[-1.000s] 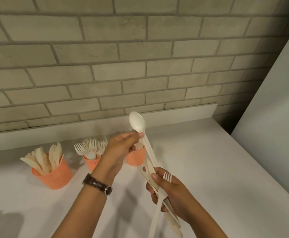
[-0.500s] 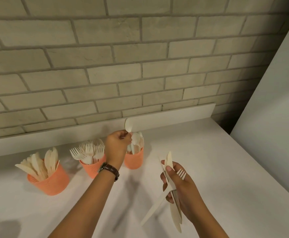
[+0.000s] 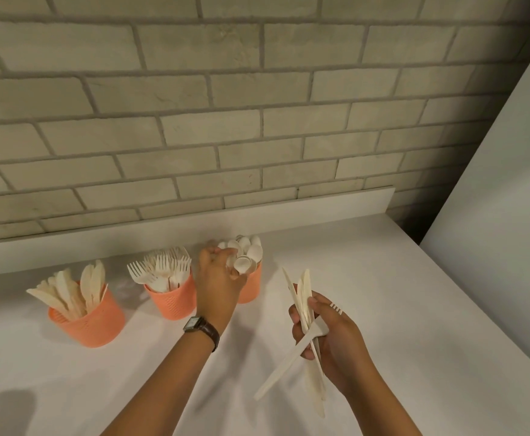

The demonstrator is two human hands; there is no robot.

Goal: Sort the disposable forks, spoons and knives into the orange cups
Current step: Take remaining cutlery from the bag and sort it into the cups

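Observation:
Three orange cups stand in a row on the white counter. The left cup holds knives, the middle cup forks, the right cup spoons. My left hand is at the spoon cup's rim, its fingertips pinching the bowl of a spoon that stands in the cup. My right hand grips a bundle of cutlery in front of the cups: several knives pointing up and one fork lying across them, its tines past my knuckles.
A brick wall rises behind a low white backsplash at the counter's back edge. A white panel closes off the right side. A wristwatch sits on my left wrist.
My left hand carried the spoon from the bundle over to the right cup and lowered it in. My right hand dropped slightly with the remaining cutlery.

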